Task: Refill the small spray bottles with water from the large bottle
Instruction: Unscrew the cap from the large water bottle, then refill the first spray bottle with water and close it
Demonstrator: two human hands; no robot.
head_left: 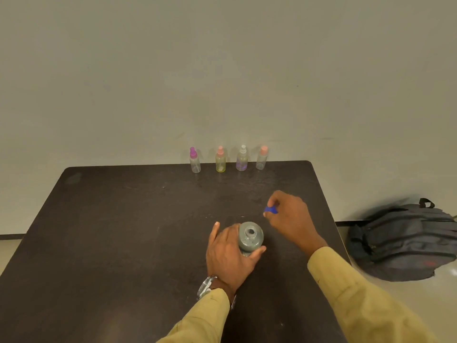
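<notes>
Desk (pixel 111 231): dark top, set against a plain wall (pixel 222 70).

Large bottle (pixel 251 237): stands upright on the desk, toward the near side and slightly right of centre, seen from above. Its neck is open and carries no cap. The water level cannot be judged from this angle.

Left hand (pixel 230 251): grasps the large bottle from the 9 o'clock side, with the fingers wrapped round its shoulder and the thumb pressed against it at about 5 o'clock. A watch (pixel 206 285) sits on the wrist above a tan sleeve (pixel 205 315).

Right hand (pixel 291 216): at about 2 o'clock from the large bottle, near it but apart. It pinches a blue cap (pixel 270 210) between thumb and fingertips. Whether the cap touches the desk cannot be told.

Spray bottles: four stand upright in a row along the far edge of the desk, at 12 o'clock from the large bottle and well apart from both hands. From left to right they are the magenta-top spray (pixel 194 160), yellow spray (pixel 220 159), purple spray (pixel 242 158) and peach-top spray (pixel 262 158). Each has its top fitted, and they stand evenly spaced without touching. Their fill levels are too small to read.

Backpack (pixel 403 241): dark grey, on the floor at 3 o'clock from the desk, just beside its right edge.
</notes>
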